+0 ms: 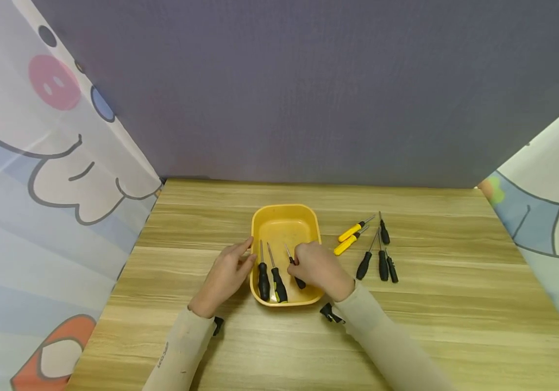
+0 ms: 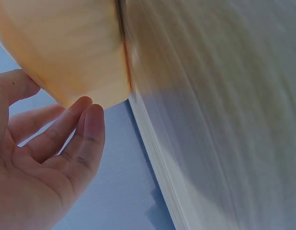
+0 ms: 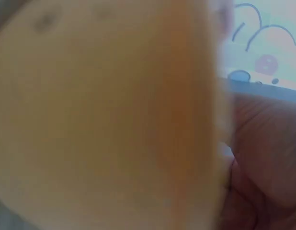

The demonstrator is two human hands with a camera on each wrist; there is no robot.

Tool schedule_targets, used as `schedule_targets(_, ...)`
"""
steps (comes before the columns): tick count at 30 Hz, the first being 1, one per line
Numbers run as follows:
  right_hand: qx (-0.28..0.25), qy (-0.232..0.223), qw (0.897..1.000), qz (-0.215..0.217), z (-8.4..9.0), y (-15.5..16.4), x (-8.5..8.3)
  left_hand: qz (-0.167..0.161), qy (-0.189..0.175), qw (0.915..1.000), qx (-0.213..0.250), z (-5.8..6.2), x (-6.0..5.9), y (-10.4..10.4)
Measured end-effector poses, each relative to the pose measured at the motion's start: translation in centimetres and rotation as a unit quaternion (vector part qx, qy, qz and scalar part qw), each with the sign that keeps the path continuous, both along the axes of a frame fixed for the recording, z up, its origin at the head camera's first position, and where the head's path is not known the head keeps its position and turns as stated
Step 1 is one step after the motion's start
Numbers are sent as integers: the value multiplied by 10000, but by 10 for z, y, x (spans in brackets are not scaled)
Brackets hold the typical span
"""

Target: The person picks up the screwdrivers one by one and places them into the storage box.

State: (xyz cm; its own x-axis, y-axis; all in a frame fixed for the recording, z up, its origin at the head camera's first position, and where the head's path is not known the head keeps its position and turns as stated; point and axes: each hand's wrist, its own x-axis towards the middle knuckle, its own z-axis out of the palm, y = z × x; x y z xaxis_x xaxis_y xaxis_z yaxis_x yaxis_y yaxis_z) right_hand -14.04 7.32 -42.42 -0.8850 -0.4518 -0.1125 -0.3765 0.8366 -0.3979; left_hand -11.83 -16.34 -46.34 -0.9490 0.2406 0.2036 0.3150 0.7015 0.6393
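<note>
The head camera faces forward and down, covering the tabletop (image 1: 455,315) and yellow tray (image 1: 286,210) from well above. The left wrist camera looks past the left hand (image 2: 45,172) at the tray's outer wall. The right wrist camera sits nearest the tray, which all three views share.

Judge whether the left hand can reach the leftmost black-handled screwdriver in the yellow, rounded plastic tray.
Likely yes: between the left hand and that screwdriver stands only the yellow tray's left wall.
</note>
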Motion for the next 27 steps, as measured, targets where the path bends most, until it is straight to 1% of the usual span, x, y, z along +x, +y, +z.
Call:
schedule_targets(4,-4,-167,9999,-28,-5,-7,4,-20,147,9999,-35,0,-1,-1)
schedule_targets(11,-62,-428,9990,-89,-11,-14,10,-14,57,10000,0,0,0,-1)
schedule_targets(18,-72,-402,9991,-90,-14,-16,13,-12,35,10000,-5,0,0,-1)
schedule_targets(22,-107,-409,9990,-143,-12,-16,13,-3,105,9999,-21,0,0,-1)
schedule_targets(27,-170,-329,9993,-73,-7,-14,14,-11,134,9999,-10,0,0,-1)
